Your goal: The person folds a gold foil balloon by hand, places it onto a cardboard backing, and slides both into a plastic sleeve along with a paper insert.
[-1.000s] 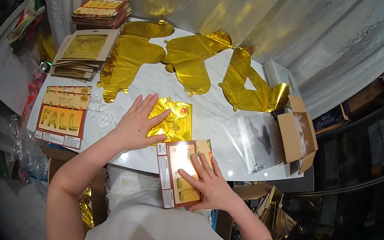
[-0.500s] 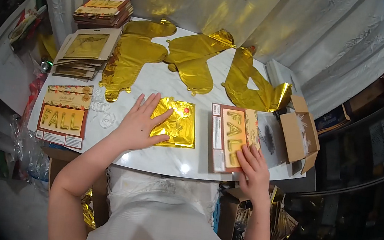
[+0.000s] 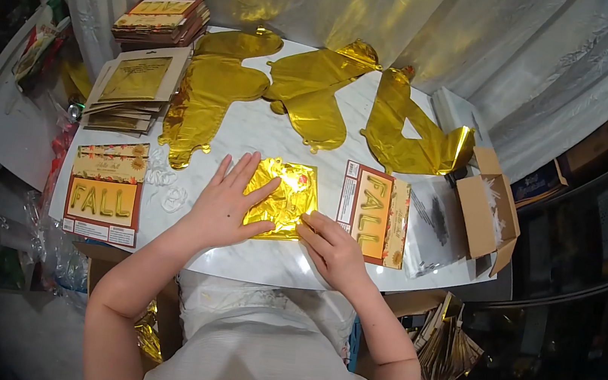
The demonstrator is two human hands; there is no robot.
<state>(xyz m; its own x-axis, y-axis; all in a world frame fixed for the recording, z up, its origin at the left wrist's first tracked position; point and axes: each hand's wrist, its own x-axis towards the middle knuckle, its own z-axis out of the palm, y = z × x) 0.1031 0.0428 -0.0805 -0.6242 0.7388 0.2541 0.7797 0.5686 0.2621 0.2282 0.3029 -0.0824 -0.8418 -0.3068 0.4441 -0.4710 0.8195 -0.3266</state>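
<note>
A gold foil packet, folded into a square, lies on the white marbled table in front of me. My left hand rests flat on its left part with the fingers spread. At its lower right edge is my right hand, fingers bent and touching the foil; whether they grip the edge is hard to see. Just right of it lies a FALL card, turned sideways. Another FALL card lies at the left, beside coils of white string.
Flat gold foil balloons lie across the back. Stacked cards and opened card packs stand at the back left. On the right are a clear plastic sheet and an open cardboard box. A curtain hangs behind.
My right hand has let go of the right FALL card, now lying on the table, and moved left to the foil packet. My left hand stays on the packet.
</note>
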